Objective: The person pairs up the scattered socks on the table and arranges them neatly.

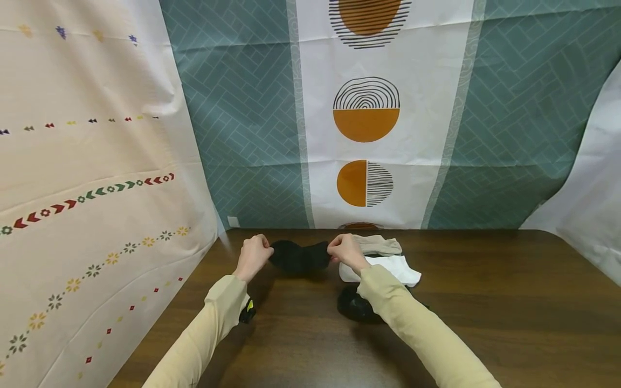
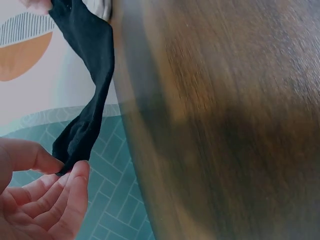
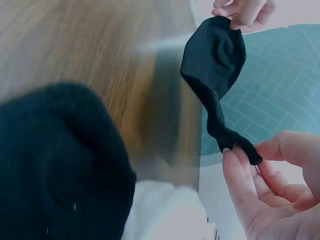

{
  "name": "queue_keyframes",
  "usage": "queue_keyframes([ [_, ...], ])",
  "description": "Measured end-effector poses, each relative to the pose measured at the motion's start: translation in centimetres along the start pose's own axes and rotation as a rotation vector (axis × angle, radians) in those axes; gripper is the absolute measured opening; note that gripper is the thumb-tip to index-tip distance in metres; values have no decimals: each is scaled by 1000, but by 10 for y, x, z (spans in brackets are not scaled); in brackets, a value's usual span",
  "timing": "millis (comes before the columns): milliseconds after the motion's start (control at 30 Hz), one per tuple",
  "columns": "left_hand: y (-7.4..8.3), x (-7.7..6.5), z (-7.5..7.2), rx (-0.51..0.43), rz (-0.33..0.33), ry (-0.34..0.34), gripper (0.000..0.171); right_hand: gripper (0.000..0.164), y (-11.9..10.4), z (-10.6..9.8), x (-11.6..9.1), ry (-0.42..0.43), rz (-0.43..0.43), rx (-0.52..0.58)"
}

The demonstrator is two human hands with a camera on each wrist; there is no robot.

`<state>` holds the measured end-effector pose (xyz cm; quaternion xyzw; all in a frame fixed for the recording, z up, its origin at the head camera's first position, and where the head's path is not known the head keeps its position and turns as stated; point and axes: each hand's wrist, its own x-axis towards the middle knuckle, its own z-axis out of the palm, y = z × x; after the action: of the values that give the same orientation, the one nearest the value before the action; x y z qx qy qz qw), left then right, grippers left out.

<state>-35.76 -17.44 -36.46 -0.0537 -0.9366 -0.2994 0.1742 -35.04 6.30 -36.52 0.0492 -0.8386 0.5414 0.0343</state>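
Observation:
A black sock [image 1: 298,260] is stretched sideways above the far part of the table, sagging a little in the middle. My left hand [image 1: 254,256] pinches its left end between thumb and fingers. At the other end, my right hand [image 1: 347,252] pinches it the same way. The left wrist view shows the sock [image 2: 97,55] hanging twisted from the thumb and fingertips of the left hand [image 2: 45,200]. Seen from the right wrist, its wider end [image 3: 215,55] is at the left hand, and the right hand [image 3: 280,190] grips the narrower end.
Beside and partly behind my right hand lie a beige sock-like cloth [image 1: 380,246] and a white one [image 1: 399,269]. A dark cloth heap [image 1: 354,306] sits under my right forearm. The brown wooden table [image 1: 485,302] meets patterned curtains [image 1: 252,134] at its far edge.

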Motion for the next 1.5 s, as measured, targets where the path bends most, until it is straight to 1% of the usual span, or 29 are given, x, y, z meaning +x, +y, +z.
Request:
queue_keyframes([
  [233, 4, -1, 3, -30, -10, -39, 5, 6, 3, -11, 0, -7, 14, 25],
  [500, 9, -2, 7, -44, -18, -44, 4, 5, 10, -21, 2, -28, 21, 36],
  [533, 9, -3, 8, -44, -18, -44, 4, 4, 13, -22, 3, -39, -10, 41],
  [633, 11, -4, 10, -46, -17, -48, 4, 2, 16, -26, 3, -47, -24, 32],
  [733, 14, -5, 11, -52, -16, -52, 4, 3, 17, -28, 1, -32, -29, 36],
  [767, 14, -5, 12, -54, -15, -52, 4, 4, 15, -29, -1, -18, -3, 25],
  [1000, 17, -7, 17, -57, 27, -59, 3, 7, 16, -39, -6, 5, 3, -19],
  [1200, 23, -9, 17, -56, 73, -58, 4, 7, 23, -51, -7, 24, 0, -48],
  [1300, 28, -11, 17, -59, 78, -65, 4, 6, 25, -54, -8, 26, 1, -43],
  [1500, 32, -13, 21, -63, 83, -70, 5, 9, 26, -60, -11, -1, -2, 0],
])
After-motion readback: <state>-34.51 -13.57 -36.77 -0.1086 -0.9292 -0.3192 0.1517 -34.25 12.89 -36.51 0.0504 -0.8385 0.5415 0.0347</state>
